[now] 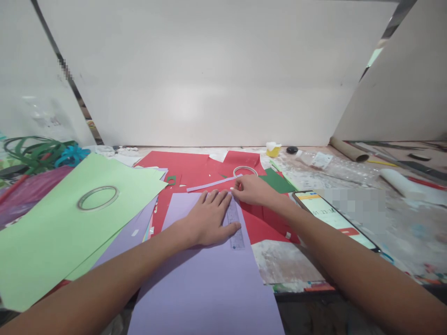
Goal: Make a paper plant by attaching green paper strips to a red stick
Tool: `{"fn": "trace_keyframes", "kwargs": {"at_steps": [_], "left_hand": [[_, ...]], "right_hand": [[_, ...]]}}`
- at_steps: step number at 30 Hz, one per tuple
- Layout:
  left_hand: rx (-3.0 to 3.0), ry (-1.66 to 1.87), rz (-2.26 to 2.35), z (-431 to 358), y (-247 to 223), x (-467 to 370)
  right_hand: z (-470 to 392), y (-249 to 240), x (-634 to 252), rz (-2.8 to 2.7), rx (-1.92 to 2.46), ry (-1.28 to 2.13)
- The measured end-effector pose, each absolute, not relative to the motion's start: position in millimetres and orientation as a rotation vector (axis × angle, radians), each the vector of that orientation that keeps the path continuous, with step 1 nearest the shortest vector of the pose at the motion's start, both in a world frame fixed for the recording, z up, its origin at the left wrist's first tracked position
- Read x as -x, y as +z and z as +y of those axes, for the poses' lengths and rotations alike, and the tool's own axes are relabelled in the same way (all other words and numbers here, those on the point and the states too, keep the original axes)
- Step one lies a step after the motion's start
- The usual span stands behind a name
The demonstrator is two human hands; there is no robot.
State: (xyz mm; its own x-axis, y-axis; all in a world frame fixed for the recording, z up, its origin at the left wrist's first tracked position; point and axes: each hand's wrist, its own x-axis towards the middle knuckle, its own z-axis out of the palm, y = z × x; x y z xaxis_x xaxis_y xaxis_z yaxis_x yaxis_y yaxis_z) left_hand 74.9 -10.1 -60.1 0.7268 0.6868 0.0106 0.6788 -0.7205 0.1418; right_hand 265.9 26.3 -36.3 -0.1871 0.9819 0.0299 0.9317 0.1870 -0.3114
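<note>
A large purple paper sheet (209, 288) reaches from the table's front edge towards the red paper. My left hand (206, 221) lies flat on it, fingers stretched out, with the thumb across a clear ruler (236, 239) that runs along the sheet's right side. At the ruler's far end, my right hand (252, 190) is closed, its fingertips pinched at the sheet's top right corner. What they hold is too small or hidden to make out. A narrow purple paper strip (209, 184) lies on the red paper (178, 163) just beyond both hands.
Left, light green sheets (94, 237) carry a tape roll (98, 198). Another tape roll (245, 168) lies behind my right hand. A lit phone (335, 218) sits by my right forearm. Further back are a yellow tub (273, 149) and a cardboard tube (349, 150) before a white panel (209, 74).
</note>
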Motion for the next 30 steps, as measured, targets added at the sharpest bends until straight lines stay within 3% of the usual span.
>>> {"fn": "trace_keyframes", "kwargs": {"at_steps": [23,30], "left_hand": [[-2.806,0.122,1.123,-12,-60,-76],[-2.747,0.043,1.088,-12,-53,-74]], "right_hand": [[25,-28,-274,-2.247,1.874,0.712],[22,-30,-274,-2.313,1.839,0.661]]}}
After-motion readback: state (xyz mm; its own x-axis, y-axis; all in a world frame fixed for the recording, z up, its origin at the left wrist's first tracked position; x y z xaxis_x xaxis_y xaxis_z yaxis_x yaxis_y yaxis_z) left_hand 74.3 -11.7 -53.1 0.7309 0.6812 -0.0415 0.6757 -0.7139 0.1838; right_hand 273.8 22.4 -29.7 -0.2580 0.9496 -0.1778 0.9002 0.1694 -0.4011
